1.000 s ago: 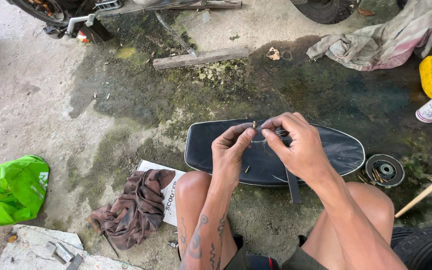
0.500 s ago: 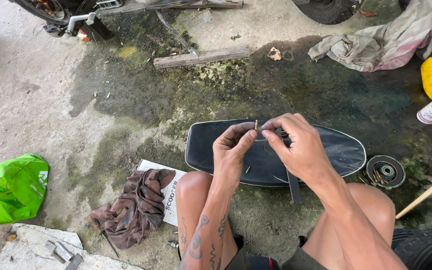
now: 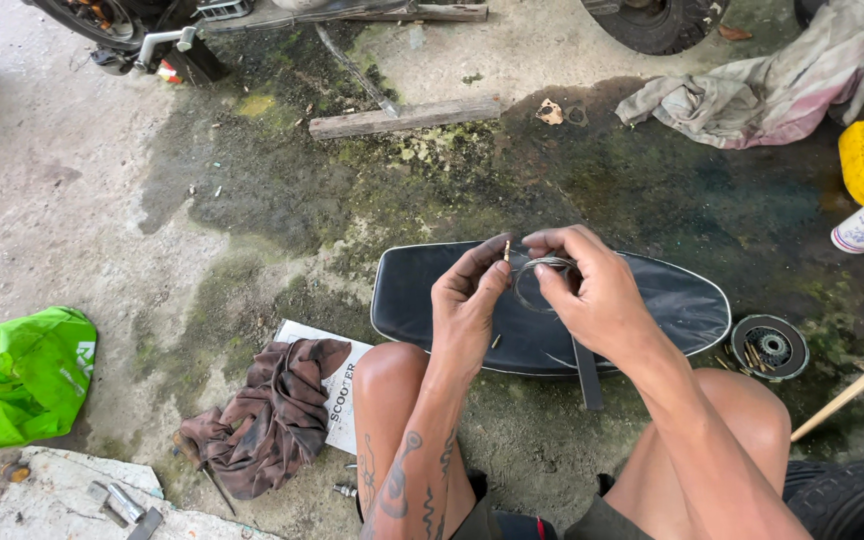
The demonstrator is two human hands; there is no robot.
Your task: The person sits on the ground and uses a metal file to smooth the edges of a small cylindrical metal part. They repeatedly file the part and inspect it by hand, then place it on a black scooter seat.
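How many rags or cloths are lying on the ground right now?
2: a brown rag by the person's left knee, and a pale pinkish cloth at the top right. More may lie outside the view.

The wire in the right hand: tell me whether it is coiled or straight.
Coiled. The wire forms a round loop under the right hand, seen against the black seat; the left hand pinches a small brass end.

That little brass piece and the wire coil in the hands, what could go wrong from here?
The brass piece is pinched only at the left hand fingertips; if dropped, it could vanish on the mossy concrete floor. The thin wire coil in the right hand might spring loose or tangle. More small parts lie loose on the black seat.
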